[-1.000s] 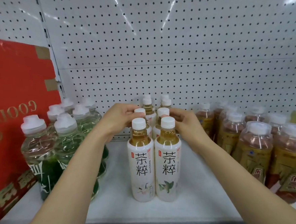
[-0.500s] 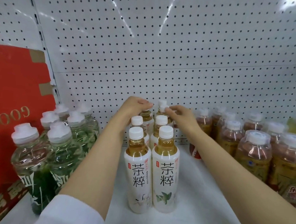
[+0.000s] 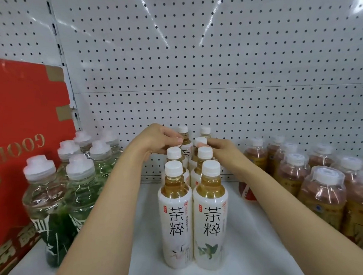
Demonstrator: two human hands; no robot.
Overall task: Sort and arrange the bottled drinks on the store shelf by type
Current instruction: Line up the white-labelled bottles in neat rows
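White-labelled tea bottles are lined up in two rows running back along the middle of a white shelf. The cap of a bottle in the left row is pinched by the curled fingers of the left hand. A cap in the right row is gripped by the right hand. Green bottles are grouped at left, brown bottles at right.
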